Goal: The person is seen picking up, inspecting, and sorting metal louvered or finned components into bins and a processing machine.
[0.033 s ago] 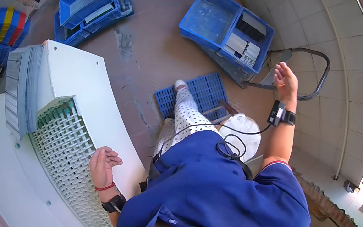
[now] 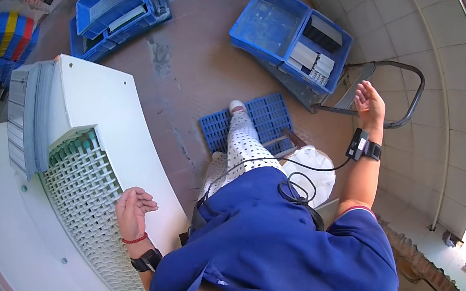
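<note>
My left hand [image 2: 133, 214] is held beside a white cabinet-like machine [image 2: 113, 102], its fingers stretched out and nothing in it. Closest to it is the machine's sloping bed of woven-looking white slats [image 2: 82, 184]. Against the upper end of that bed leans a stack of long grey strips [image 2: 38, 117]. My right hand [image 2: 370, 104] is raised out to the right, open and empty, with its fingers slightly bent. It appears in front of the dark metal handle [image 2: 419, 97] of a low trolley. Both wrists wear black bands, and a cable runs from the right one.
On the trolley sit blue crates [image 2: 271, 18], one holding dark and light blocks [image 2: 322, 33]. More blue crates [image 2: 111, 2] stand at the far left. My foot rests on a blue slatted pallet [image 2: 269, 114], near a white-covered stool [image 2: 310, 165]. A tiled wall [image 2: 432, 112] bounds the right.
Almost nothing differs. My right hand and my foot have shifted very slightly to the right; the left hand stays in place.
</note>
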A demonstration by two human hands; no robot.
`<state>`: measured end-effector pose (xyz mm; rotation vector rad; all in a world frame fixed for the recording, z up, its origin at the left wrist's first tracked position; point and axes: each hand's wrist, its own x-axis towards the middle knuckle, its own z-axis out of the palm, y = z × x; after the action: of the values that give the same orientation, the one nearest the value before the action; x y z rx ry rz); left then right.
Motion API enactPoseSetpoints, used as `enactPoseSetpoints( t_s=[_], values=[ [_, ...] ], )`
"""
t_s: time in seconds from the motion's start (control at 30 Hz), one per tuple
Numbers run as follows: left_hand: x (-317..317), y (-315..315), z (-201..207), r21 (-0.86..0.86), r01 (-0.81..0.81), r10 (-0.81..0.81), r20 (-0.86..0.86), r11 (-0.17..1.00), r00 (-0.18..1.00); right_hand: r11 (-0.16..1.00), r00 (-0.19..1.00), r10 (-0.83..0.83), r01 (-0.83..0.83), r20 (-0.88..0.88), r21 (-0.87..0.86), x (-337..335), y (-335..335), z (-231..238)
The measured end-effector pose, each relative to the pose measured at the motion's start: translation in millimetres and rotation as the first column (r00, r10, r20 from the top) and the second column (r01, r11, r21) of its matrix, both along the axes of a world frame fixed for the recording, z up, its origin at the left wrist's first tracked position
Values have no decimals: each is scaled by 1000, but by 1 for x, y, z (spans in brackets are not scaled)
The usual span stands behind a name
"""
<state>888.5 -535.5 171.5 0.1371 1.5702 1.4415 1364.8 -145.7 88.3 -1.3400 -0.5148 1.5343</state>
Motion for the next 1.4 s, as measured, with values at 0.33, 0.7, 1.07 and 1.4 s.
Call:
enactPoseSetpoints(
  t_s=[0.33, 0.7, 1.07, 1.4],
  values=[
    [33, 137, -9, -53, 106, -107, -32, 993, 994, 988, 996, -72, 63, -54, -142, 50, 76, -66],
    [80, 308, -22, -112, 303, -300, 37, 947, 953, 908, 987, -159, 144, -6, -393, 107, 150, -146],
    [40, 395, -61, -92, 311, -299, 118, 946, 947, 835, 992, -63, 113, 110, -538, 63, 218, -197],
    [-51, 536, -121, -23, 475, -466, 155, 880, 871, 760, 961, -61, 219, 268, -611, 26, 224, -251]
  ],
)
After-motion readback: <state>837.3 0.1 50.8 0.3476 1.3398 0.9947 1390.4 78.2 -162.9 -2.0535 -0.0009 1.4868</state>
